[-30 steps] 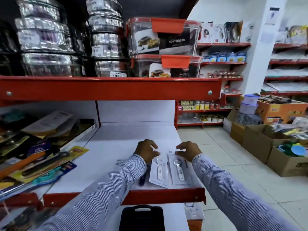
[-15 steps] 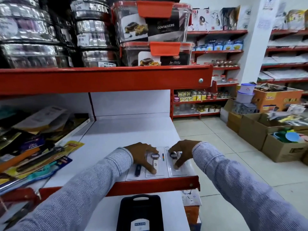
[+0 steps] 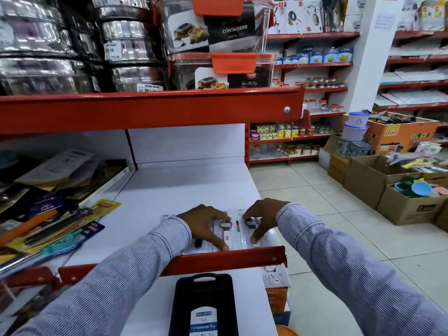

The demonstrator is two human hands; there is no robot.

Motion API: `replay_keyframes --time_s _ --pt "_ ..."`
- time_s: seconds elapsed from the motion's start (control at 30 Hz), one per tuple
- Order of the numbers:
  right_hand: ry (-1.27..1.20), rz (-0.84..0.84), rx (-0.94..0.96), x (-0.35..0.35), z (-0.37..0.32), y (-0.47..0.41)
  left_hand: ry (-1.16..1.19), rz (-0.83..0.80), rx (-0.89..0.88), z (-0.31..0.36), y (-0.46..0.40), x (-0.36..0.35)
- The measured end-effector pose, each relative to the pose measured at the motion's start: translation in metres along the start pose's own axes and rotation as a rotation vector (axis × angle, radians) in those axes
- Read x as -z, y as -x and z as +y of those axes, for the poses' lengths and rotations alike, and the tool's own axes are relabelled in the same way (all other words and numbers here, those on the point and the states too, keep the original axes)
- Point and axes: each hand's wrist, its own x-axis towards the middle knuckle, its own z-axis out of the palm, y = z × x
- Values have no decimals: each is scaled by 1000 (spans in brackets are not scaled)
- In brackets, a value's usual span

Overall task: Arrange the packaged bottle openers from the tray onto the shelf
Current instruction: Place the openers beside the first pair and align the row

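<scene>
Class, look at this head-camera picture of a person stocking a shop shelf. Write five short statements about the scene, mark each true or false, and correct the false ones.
1. Both hands rest on packaged bottle openers lying flat at the front of the white shelf. True.
2. The left hand is lifting a package high off the shelf. False: it presses on packages that lie on the shelf.
3. The right hand is on the rightmost package. True.
4. The shelf's front lip is blue. False: it is red.
5. A black tray lies below the shelf, nearer the person. True.
</scene>
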Motion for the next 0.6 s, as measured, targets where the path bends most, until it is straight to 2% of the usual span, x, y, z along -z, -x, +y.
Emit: replay_keyframes --time_s 0.43,0.5,0.6 --pt "31 -21 -15 1 -8 4 18 3 -5 -4 2 3" --pt "5 -47 0 1 -12 3 47 17 19 -15 5 14" --pt "18 -105 10 1 -21 2 -63 -63 108 -31 11 26"
